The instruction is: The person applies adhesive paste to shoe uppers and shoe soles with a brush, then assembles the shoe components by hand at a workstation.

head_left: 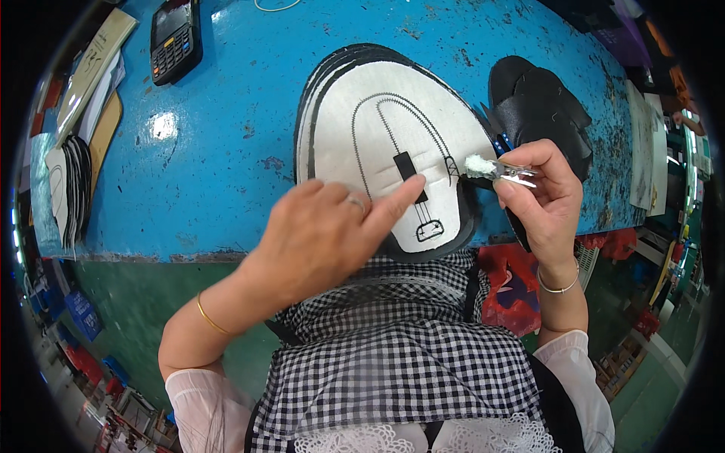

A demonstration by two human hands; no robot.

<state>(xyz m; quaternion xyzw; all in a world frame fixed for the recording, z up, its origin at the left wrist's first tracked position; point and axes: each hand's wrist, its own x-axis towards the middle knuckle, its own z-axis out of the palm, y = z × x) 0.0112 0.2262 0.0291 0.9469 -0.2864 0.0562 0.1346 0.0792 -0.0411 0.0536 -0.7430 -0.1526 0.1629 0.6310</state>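
A white shoe-upper piece (377, 128) with black stitched outline and black edge lies on the blue worktable (219, 136). My left hand (325, 238) presses on its near part, the index finger pointing at a small black rectangular patch (405, 166). My right hand (547, 200) holds a metal clip tool with a white sponge tip (491, 169), the tip touching the right edge of the white piece.
A pile of black cut pieces (540, 106) sits right of the white piece. A black handheld keypad device (175, 39) lies at the far left. A stack of white and black pieces (69, 185) and flat boards (94, 72) line the left edge.
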